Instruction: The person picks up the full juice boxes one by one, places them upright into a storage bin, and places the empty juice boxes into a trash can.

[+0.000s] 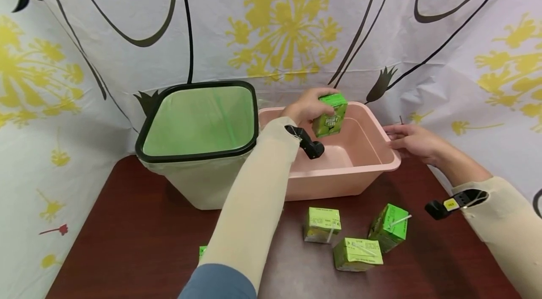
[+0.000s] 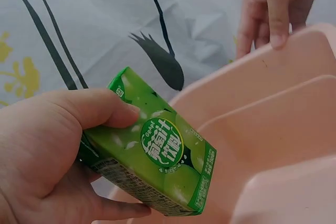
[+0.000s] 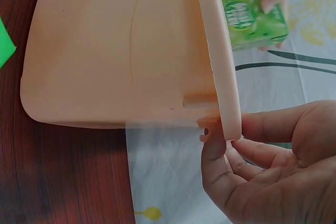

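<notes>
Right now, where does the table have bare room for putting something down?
The widest free patch of table lies before the black-rimmed bin, left of the left sleeve. A smaller one lies right of the three juice cartons. Crowded: before the pink tub, where those cartons sit.

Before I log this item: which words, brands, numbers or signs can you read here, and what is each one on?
"GRAPE": face of the held box.
"葡萄汁饮料": same face, below "GRAPE".
Fine print along that box's end and side: too small and blurred to read.
Print on the other boxes: too small to read.
Mark on the yellow label: too small to read.
</notes>
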Motion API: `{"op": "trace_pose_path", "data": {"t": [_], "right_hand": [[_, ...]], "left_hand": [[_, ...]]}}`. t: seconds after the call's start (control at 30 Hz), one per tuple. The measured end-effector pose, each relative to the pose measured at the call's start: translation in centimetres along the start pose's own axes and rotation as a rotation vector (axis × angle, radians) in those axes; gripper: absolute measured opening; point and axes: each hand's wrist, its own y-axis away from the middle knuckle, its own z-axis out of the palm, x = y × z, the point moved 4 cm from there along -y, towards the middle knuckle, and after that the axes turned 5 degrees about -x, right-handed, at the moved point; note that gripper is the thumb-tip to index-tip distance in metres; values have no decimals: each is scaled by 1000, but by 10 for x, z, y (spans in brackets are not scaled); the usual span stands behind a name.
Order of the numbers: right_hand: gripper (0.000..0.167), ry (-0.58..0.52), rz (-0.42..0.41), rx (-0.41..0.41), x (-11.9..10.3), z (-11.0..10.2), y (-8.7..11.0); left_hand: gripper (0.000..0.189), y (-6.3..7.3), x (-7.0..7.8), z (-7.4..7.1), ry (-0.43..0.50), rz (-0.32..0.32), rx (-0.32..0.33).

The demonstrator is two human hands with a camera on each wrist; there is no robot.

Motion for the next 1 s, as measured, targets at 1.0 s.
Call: {"op": "trace_pose_path", "data": {"t": [1.0], "right_hand": [[56, 51, -8, 34, -1, 2, 1]], "left_hand": [[52, -22, -68, 29, 50, -61, 87]]}}
